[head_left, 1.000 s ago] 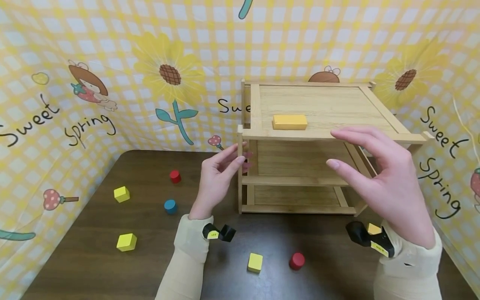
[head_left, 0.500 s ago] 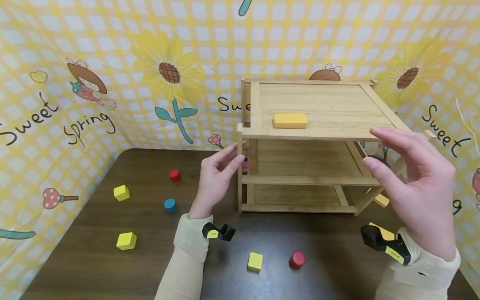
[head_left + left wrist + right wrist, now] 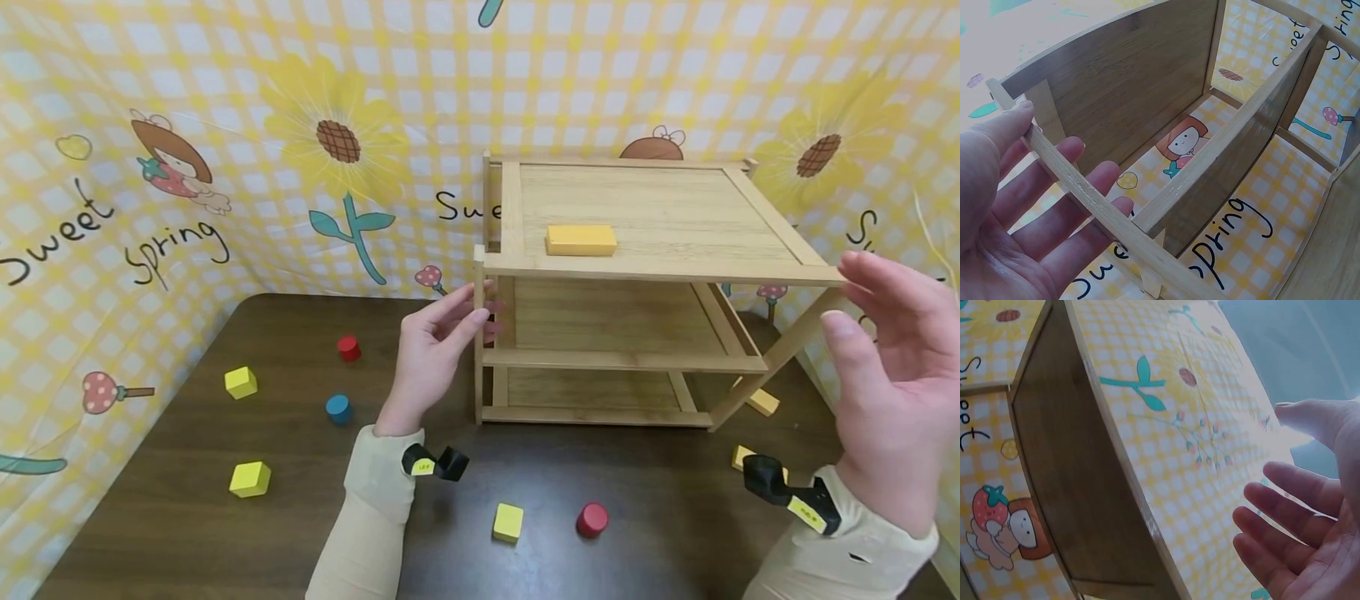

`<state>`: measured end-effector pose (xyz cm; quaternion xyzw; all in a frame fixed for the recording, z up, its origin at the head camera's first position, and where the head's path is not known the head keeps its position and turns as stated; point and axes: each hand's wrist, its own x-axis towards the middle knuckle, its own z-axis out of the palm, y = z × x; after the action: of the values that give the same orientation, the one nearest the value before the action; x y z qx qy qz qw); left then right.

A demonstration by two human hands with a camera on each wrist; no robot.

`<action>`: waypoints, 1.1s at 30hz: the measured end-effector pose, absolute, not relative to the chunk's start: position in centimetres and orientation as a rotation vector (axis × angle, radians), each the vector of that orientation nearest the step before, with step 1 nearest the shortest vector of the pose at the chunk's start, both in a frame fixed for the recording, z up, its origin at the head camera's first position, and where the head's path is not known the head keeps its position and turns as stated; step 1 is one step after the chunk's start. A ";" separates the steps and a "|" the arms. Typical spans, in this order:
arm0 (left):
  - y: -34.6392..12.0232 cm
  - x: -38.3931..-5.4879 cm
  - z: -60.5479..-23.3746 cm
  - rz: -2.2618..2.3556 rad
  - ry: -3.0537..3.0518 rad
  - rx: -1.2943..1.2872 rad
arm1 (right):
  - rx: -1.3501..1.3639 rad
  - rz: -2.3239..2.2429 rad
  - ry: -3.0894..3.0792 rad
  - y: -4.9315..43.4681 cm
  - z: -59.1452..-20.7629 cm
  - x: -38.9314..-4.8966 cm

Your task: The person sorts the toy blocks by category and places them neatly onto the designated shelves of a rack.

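A three-tier wooden shelf (image 3: 622,362) stands on the table, an orange-yellow rectangular block (image 3: 581,240) lying on its top board near the front left. My left hand (image 3: 431,354) holds the shelf's front left post (image 3: 480,392) with the thumb in front. In the left wrist view, the fingers (image 3: 1060,215) reach behind that post. At the top right front corner is my right hand (image 3: 896,358), thumb and fingers spread apart and holding nothing. The right wrist view has the right fingers (image 3: 1285,515) apart from the shelf's top board (image 3: 1094,487); in the head view they cover the corner.
Yellow cubes (image 3: 241,382), a red cylinder (image 3: 348,348) and a blue cylinder (image 3: 339,408) lie on the left. Another yellow cube (image 3: 507,522) and red cylinder (image 3: 592,520) are in front. Orange-yellow blocks (image 3: 762,402) lie on the right. A patterned cloth (image 3: 420,100) surrounds the table.
My right hand has moved right, from in front of the top board to its right front corner, uncovering blocks behind it. The left hand stays on the post.
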<state>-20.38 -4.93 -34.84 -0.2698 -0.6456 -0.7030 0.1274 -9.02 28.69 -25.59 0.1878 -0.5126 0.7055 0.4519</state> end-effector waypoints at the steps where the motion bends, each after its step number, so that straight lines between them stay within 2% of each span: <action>1: -4.9 -20.4 -34.8 -2.045 -1.883 -0.780 | 0.436 1.746 -1.264 29.0 -25.7 -9.0; 23: -4.9 -20.5 -34.9 -2.019 -1.894 -0.751 | 0.051 1.480 -1.488 34.4 -28.3 -8.9; 30: -4.9 -20.5 -35.0 -2.001 -1.897 -0.758 | -0.208 1.230 -1.772 36.1 -28.6 -9.2; 33: -4.9 -20.6 -35.0 -2.009 -1.894 -0.759 | -0.296 1.264 -1.824 37.0 -29.0 -9.4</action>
<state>-20.61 -4.89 -34.99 -0.2625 -0.6550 -0.6948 0.1388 -9.45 36.98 -28.98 -0.1191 -0.7332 0.5080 0.4360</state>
